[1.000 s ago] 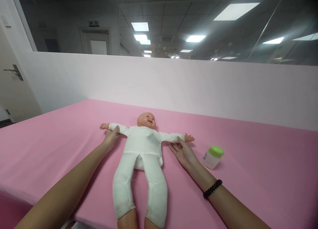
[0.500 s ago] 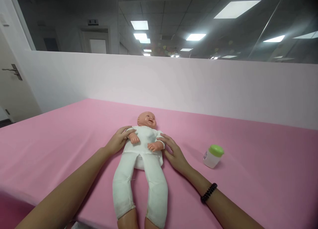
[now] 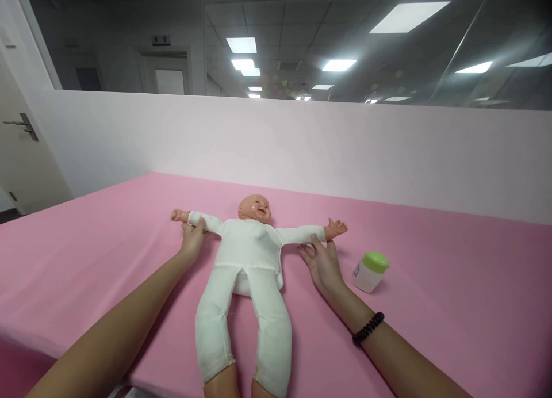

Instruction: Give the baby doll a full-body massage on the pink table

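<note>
A baby doll [image 3: 248, 242] with a bald head and white cloth body lies on its back, both arms stretched out sideways. My left hand [image 3: 192, 240] is closed on the doll's arm at the left, with fingers at the white sleeve near the wrist. On the other side, my right hand [image 3: 325, 266] holds the opposite arm from below near its wrist. Thumb and a finger meet the sleeve there, while its other fingers are spread beneath. How firmly it grips is hard to see. A black coiled band circles my right wrist.
A small translucent jar with a green lid [image 3: 371, 270] stands right of my right hand. Pink covering [image 3: 431, 306] spreads over the table. Behind it rises a white low wall [image 3: 302, 145] with glass above. A door with a handle [image 3: 26, 126] is at the far left.
Both of my hands have moved outward from the doll's upper arms to near its wrists. The doll's arms went from folded over the torso to stretched out sideways.
</note>
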A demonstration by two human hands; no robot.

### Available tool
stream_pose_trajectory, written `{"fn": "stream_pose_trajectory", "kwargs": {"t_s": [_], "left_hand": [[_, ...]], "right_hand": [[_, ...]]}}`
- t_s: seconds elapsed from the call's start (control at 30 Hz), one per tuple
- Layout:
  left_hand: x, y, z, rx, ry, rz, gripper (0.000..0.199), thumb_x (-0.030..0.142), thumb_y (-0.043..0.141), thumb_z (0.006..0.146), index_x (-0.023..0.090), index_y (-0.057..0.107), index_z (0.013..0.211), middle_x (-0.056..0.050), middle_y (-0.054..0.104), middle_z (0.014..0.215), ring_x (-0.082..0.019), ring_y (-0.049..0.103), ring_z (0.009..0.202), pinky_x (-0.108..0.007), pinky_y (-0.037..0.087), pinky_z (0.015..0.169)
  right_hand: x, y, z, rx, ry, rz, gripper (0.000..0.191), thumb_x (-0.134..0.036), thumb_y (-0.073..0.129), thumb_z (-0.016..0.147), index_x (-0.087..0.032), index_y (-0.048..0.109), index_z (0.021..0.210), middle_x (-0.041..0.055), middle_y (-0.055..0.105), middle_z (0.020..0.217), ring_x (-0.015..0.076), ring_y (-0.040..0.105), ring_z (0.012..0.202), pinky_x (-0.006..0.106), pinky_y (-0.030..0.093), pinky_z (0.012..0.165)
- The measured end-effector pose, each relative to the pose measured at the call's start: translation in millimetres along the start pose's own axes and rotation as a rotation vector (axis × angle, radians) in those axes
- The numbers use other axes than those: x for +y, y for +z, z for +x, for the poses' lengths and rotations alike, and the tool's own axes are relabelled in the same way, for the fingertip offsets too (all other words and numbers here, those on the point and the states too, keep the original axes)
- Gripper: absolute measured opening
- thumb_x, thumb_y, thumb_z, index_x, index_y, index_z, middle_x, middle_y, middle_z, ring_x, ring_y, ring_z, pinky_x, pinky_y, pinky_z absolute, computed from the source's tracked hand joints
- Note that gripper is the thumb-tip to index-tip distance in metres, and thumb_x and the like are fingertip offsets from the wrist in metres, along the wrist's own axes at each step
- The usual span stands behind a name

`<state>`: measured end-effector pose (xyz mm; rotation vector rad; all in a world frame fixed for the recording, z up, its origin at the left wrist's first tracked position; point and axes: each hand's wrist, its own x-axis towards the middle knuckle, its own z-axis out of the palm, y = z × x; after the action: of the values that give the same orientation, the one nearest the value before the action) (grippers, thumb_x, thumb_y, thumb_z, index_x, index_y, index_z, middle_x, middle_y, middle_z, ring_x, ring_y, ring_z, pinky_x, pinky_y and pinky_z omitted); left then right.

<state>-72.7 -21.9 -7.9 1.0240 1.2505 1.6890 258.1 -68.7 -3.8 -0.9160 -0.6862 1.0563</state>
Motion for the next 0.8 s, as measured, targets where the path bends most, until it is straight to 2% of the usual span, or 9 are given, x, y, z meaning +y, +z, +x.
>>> {"fn": "stream_pose_trajectory", "kwargs": {"t_s": [0.1,0.17,0.27,0.37,0.47,0.53,0.6,0.7,0.8], "left_hand": [[5,-0.9,1,0.028,-0.130,-0.106,0.018,0.021,0.053,0.094,0.015,0.050,0.111,-0.017,0.067,0.111,-0.028,0.070,0.105,-0.044,0.062,0.091],[7,0.2,1,0.064,-0.166,-0.174,0.015,0.018,0.054,0.092,0.015,0.052,0.106,-0.016,0.068,0.105,-0.029,0.071,0.102,-0.043,0.063,0.088],[6,1.5,0,0.119,-0.154,-0.175,0.021,0.021,0.055,0.093,0.016,0.050,0.114,-0.014,0.067,0.104,-0.027,0.071,0.100,-0.040,0.063,0.085],[2,1.4,-3,0.116,0.017,-0.066,0.046,0.029,0.058,0.096,0.020,0.036,0.136,-0.014,0.063,0.120,-0.025,0.069,0.105,-0.039,0.062,0.086],[1,2.3,-11,-0.107,0.356,0.181,0.055,0.036,0.059,0.096,0.022,0.035,0.143,-0.015,0.057,0.134,-0.026,0.063,0.119,-0.040,0.058,0.096],[2,4.0,-19,-0.373,0.584,0.421,0.044,0.036,0.056,0.097,0.022,0.049,0.139,-0.014,0.055,0.142,-0.028,0.055,0.130,-0.045,0.050,0.107],[4,5.8,-25,-0.560,0.732,0.620,0.037,0.034,0.050,0.099,0.025,0.062,0.132,-0.011,0.051,0.148,-0.030,0.048,0.138,-0.048,0.042,0.115],[7,7.3,-30,-0.592,0.783,0.733,0.039,0.031,0.042,0.101,0.028,0.067,0.131,-0.008,0.047,0.153,-0.029,0.043,0.141,-0.047,0.038,0.117],[8,7.2,-31,-0.585,0.756,0.730,0.039,0.030,0.042,0.101,0.028,0.068,0.131,-0.008,0.047,0.153,-0.029,0.044,0.141,-0.047,0.039,0.117]], "right_hand": [[1,-4,6,0.121,0.162,0.117,0.052,-0.021,0.067,0.087,-0.031,0.045,0.133,0.0039,0.069,0.114,0.0185,0.073,0.102,0.039,0.059,0.099],[0,-4,5,0.139,0.163,0.132,0.053,-0.018,0.066,0.087,-0.031,0.046,0.134,0.0041,0.070,0.111,0.0189,0.073,0.099,0.040,0.060,0.096],[-4,-1,0,0.127,0.100,0.094,0.061,-0.025,0.070,0.087,-0.034,0.040,0.140,0.0030,0.070,0.113,0.0195,0.073,0.098,0.042,0.060,0.095],[-6,3,-7,0.101,-0.005,-0.031,0.073,-0.033,0.072,0.087,-0.035,0.031,0.148,0.0050,0.067,0.125,0.0207,0.072,0.103,0.044,0.059,0.099],[-3,4,-13,-0.081,-0.269,-0.280,0.079,-0.041,0.071,0.089,-0.034,0.027,0.153,0.0099,0.057,0.143,0.0250,0.067,0.118,0.048,0.056,0.104],[1,3,-17,-0.293,-0.490,-0.486,0.068,-0.039,0.065,0.094,-0.033,0.032,0.154,0.0105,0.053,0.149,0.0264,0.061,0.128,0.050,0.052,0.108],[5,0,-19,-0.517,-0.704,-0.728,0.052,-0.029,0.056,0.099,-0.033,0.044,0.150,0.0091,0.052,0.151,0.0266,0.054,0.137,0.052,0.047,0.114],[10,-5,-20,-0.688,-0.920,-1.046,0.047,-0.017,0.046,0.100,-0.035,0.059,0.142,0.0077,0.047,0.155,0.0276,0.043,0.146,0.053,0.043,0.117],[12,-7,-20,-0.694,-0.966,-1.138,0.049,-0.014,0.045,0.099,-0.035,0.061,0.141,0.0085,0.044,0.157,0.0289,0.041,0.147,0.053,0.045,0.116]]}}
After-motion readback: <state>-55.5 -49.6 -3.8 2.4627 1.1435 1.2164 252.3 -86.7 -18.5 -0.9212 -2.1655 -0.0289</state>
